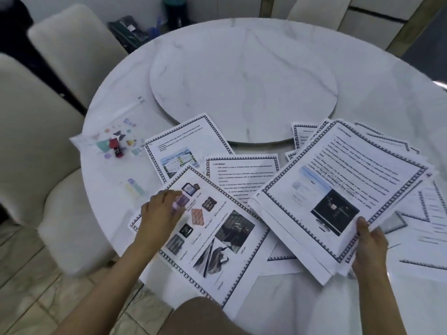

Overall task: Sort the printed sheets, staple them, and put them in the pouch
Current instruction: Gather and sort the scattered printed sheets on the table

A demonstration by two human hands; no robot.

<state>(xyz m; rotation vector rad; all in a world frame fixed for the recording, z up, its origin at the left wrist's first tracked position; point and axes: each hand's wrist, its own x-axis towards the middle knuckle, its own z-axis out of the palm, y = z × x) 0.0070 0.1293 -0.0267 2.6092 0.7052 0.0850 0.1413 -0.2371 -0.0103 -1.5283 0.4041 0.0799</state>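
Left hand lies on the top-left corner of the picture sheet, fingers loosely bent, gripping nothing. Right hand pinches the sheet stack at its near corner, thumb on top. The stack's long axis runs near-left to far-right, heading end far-right, over loose sheets on the table.

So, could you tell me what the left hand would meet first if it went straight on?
Probably the white bordered sheet with the coloured chart, lying just past the photo-covered sheet that the left hand rests on, though the direction is approximate.
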